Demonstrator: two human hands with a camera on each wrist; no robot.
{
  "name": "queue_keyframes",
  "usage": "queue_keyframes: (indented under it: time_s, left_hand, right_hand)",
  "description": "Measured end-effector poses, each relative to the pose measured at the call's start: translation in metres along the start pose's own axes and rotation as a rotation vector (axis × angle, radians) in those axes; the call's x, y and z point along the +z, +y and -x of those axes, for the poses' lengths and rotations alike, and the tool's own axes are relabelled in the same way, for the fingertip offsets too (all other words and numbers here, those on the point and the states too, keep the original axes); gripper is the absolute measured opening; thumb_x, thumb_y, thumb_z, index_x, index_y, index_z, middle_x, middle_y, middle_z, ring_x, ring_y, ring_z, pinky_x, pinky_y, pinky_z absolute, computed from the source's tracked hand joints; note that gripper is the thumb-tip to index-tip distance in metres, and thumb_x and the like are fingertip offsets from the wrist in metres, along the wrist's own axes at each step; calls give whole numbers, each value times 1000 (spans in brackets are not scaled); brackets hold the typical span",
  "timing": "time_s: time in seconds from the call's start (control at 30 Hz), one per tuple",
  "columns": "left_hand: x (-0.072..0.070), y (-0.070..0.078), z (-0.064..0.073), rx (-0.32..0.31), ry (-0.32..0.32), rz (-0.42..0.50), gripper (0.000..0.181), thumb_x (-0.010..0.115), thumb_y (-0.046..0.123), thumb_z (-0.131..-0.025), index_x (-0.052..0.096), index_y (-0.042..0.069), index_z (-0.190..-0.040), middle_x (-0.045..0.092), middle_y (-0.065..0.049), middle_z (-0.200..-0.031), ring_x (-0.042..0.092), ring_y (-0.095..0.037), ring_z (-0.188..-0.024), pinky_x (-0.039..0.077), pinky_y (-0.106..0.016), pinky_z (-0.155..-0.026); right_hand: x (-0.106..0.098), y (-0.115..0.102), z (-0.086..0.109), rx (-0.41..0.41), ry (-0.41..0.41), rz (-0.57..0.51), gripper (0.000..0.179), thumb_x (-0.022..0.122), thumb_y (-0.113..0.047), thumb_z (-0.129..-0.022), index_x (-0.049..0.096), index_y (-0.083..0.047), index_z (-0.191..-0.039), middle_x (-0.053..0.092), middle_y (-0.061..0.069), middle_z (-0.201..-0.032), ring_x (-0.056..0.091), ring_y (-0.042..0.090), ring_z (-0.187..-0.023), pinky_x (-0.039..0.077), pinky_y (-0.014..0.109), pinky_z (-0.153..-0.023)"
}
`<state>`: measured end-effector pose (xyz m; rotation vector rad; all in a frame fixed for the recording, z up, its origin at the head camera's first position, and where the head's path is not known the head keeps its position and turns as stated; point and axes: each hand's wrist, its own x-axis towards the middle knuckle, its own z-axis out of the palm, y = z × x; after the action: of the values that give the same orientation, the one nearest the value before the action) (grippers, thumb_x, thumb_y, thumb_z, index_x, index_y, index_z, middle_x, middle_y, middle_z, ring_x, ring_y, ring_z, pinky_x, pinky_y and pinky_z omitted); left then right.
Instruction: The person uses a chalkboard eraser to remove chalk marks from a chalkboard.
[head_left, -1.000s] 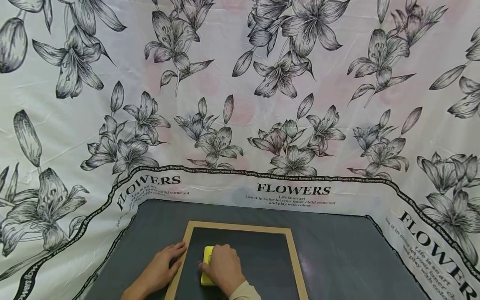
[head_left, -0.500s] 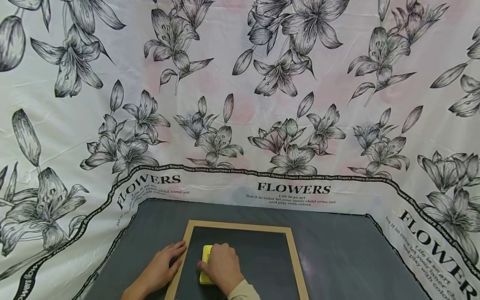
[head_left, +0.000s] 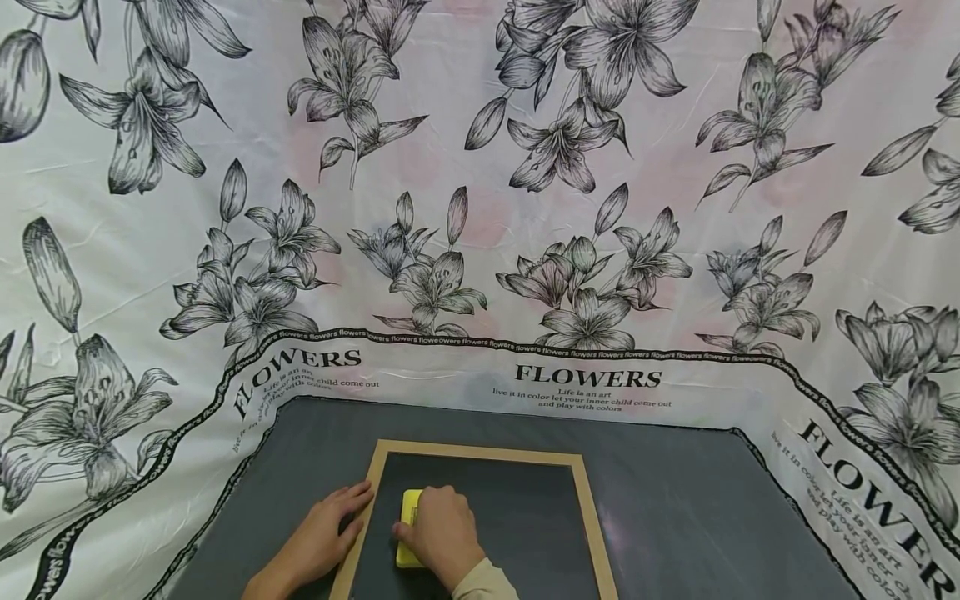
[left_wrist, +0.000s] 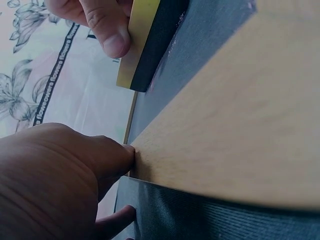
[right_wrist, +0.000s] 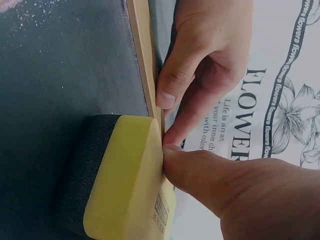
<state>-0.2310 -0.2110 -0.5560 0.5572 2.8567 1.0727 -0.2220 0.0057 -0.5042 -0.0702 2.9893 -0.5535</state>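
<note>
A chalkboard (head_left: 517,525) with a light wooden frame (head_left: 588,525) lies on the grey tabletop. My right hand (head_left: 447,533) grips a yellow chalkboard eraser (head_left: 408,507) over the board's left part, thumb on the near side. Black felt (right_wrist: 82,170) forms the eraser's underside and faces the board in the right wrist view. At the frame's left side, my left hand (head_left: 322,533) rests with fingers extended, its thumb (right_wrist: 167,95) touching the wood. The right hand's other fingers are mostly hidden in the right wrist view.
Pinkish-white chalk dust (right_wrist: 42,20) speckles the board in the right wrist view. The grey tabletop (head_left: 697,508) extends right of the board. A white cloth (head_left: 480,275) printed with black lilies hangs behind and around the table.
My right hand has shifted slightly left with the eraser across the board. The left hand stays in place against the frame.
</note>
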Motion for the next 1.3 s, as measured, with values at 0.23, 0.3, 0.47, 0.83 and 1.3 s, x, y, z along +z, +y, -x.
queue_keyframes:
  time_s: [0.23, 0.3, 0.47, 0.83, 1.3]
  left_hand:
    - [0, -1, 0, 16, -4, 1, 46, 72, 8, -104, 67, 1, -149, 59, -20, -160, 50, -59, -148, 38, -80, -117]
    - [0, -1, 0, 20, -4, 1, 46, 72, 8, -104, 67, 1, -149, 59, -20, -161, 50, -59, -148, 38, -80, -118]
    - [0, -1, 0, 25, -6, 3, 46, 72, 8, -104, 66, 0, -150, 58, -21, -161, 49, -60, -148, 38, -80, -118]
    - [0, -1, 1, 19, -9, 0, 46, 72, 8, -104, 67, 0, -149, 59, -20, -161, 49, -60, -147, 39, -79, -118]
    - [1, 1, 0, -17, -10, 9, 47, 73, 9, -104, 67, 2, -150, 58, -18, -162, 47, -59, -150, 37, -80, -119]
  right_hand:
    - [0, -1, -2, 15, -15, -11, 64, 93, -54, -85, 77, 1, -112, 64, 11, -88, 63, 25, -77, 64, 47, -71]
    - [0, -1, -2, 14, -17, -13, 65, 93, -54, -85, 77, 2, -113, 64, 11, -88, 63, 25, -77, 64, 48, -72]
    - [1, -1, -1, 15, -18, -14, 66, 93, -54, -85, 76, 2, -114, 64, 12, -89, 64, 25, -78, 64, 48, -73]
    - [0, 1, 1, -16, 5, -22, 64, 93, -54, -84, 76, 2, -110, 63, 10, -86, 63, 25, -76, 63, 47, -69]
    - [-1, 3, 1, -2, 13, -82, 63, 96, -53, -81, 75, 1, -107, 61, 11, -86, 64, 27, -77, 64, 49, -71]
